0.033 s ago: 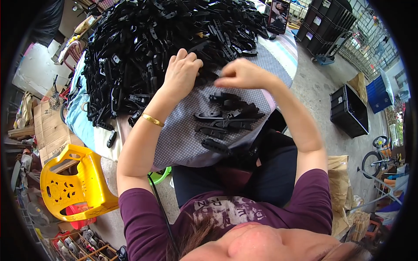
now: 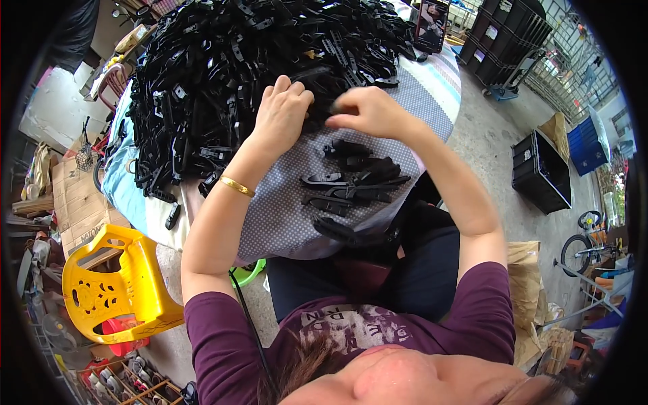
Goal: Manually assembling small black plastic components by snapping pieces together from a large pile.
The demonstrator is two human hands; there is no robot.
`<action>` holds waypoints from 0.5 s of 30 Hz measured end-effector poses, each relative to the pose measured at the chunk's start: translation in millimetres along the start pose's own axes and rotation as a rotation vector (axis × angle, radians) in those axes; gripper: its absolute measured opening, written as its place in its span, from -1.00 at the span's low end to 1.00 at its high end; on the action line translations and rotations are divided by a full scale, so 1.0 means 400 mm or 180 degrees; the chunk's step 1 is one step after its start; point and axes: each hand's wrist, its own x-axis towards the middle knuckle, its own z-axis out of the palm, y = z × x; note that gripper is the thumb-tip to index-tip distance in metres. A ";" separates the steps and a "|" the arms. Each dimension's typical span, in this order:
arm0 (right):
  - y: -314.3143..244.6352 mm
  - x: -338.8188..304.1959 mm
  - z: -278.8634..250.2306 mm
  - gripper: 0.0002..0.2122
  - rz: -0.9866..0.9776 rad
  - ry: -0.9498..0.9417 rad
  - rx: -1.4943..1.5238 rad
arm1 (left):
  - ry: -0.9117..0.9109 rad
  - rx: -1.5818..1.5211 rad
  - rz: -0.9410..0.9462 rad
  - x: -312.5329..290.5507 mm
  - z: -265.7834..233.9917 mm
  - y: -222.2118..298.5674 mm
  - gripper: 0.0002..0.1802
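Note:
A large heap of black plastic strap-like pieces (image 2: 202, 74) covers the far side of the table. At its near edge my left hand (image 2: 282, 111), with a gold bangle on the wrist, is closed with curled fingertips turned away; what they grip is hidden among dark pieces. Just to the right, my right hand (image 2: 374, 113) is curled, thumb and forefinger toward the left hand. Its fingertips are blurred, and anything in them cannot be made out. Nearer me, a small group of black pieces (image 2: 354, 185) lies in rough rows on the dotted cloth.
A dotted grey tablecloth (image 2: 270, 209) covers the round table. A phone-like screen (image 2: 430, 27) stands at its far right. A yellow plastic chair (image 2: 108, 283) is at left. Black crates (image 2: 503, 40) are stacked far right, with an open black crate (image 2: 541, 172) nearer.
My right hand has shifted slightly up and left, and its fingers have moved. The dark pieces between the hands have shifted slightly. My left hand stays in place.

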 end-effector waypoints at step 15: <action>0.072 -0.087 -0.043 -0.77 0.0257 0.0324 -0.0089 | -0.0003 -0.0840 -0.0410 0.015 -0.041 0.031 -0.79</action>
